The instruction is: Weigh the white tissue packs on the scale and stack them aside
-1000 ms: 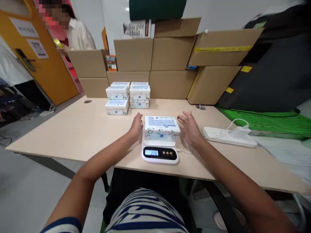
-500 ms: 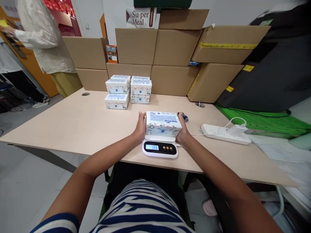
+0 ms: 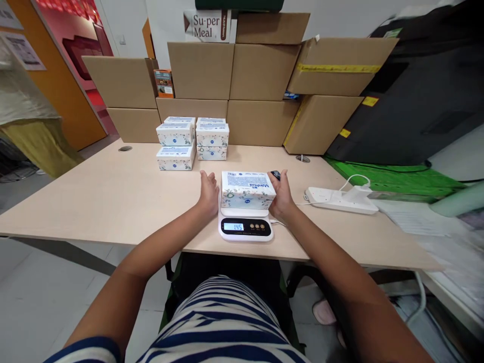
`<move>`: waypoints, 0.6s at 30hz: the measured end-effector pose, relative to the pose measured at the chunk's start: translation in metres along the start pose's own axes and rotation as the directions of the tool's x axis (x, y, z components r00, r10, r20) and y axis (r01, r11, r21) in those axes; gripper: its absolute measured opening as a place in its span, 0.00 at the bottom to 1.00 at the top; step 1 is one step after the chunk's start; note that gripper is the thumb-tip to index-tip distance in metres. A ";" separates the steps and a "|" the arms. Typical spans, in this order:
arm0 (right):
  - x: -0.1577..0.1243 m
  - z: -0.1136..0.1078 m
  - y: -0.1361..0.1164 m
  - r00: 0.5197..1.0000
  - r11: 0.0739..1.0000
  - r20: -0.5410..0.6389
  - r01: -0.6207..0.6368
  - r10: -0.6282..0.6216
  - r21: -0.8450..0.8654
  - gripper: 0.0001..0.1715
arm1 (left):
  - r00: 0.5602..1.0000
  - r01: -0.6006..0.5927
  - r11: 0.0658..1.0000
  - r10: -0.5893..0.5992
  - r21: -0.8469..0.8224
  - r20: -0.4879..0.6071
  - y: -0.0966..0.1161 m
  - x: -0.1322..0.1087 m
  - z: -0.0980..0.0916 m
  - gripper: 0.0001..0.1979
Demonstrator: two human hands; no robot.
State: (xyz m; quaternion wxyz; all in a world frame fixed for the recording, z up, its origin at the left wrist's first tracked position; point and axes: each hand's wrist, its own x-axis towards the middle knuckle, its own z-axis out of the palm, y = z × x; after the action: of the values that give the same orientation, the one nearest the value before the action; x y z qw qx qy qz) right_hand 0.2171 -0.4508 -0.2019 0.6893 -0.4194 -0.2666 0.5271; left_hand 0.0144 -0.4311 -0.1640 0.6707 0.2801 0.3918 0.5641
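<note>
A white tissue pack [image 3: 247, 190] with blue print and a floral edge rests on a small white digital scale [image 3: 245, 237]. The scale's lit display reads about 145. To the left of the pack, my left hand [image 3: 208, 194] is open, with a gap between it and the pack. My right hand [image 3: 280, 194] is open at the pack's right side, fingers spread and very near it; whether they touch is hard to tell. Behind the right fingers a small dark object [image 3: 277, 174] is partly hidden.
Several similar tissue packs [image 3: 176, 157] are stacked at the back left of the table [image 3: 124, 201]. Cardboard boxes [image 3: 260, 121] form a wall behind. A white power strip [image 3: 340, 199] with a cable lies to the right. A person [image 3: 28, 106] is at far left.
Both hands have let go of the tissue pack, the left moving away leftward. The display went from about 143 to 145. The view shifted slightly, and the person moved toward the left edge.
</note>
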 end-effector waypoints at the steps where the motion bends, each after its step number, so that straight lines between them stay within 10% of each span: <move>1: 0.003 -0.005 -0.003 0.996 0.998 -0.068 0.053 -0.056 -0.038 0.46 | 0.999 -0.010 0.999 0.012 0.031 -0.043 0.006 0.001 -0.001 0.39; 9: 0.013 -0.031 -0.035 0.949 0.967 -0.198 0.226 -0.246 -0.117 0.52 | 0.978 -0.086 0.991 0.103 0.100 -0.179 0.031 0.009 -0.003 0.39; 18: 0.020 -0.037 -0.033 0.937 0.960 -0.224 0.240 -0.267 -0.141 0.51 | 0.949 -0.291 0.930 0.310 0.225 -0.053 0.029 0.010 -0.006 0.35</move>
State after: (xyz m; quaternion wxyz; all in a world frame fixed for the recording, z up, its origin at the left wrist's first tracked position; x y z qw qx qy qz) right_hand 0.2695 -0.4460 -0.1932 0.7542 -0.4802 -0.2619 0.3632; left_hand -0.0053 -0.4154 -0.1460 0.5245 0.3826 0.4317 0.6262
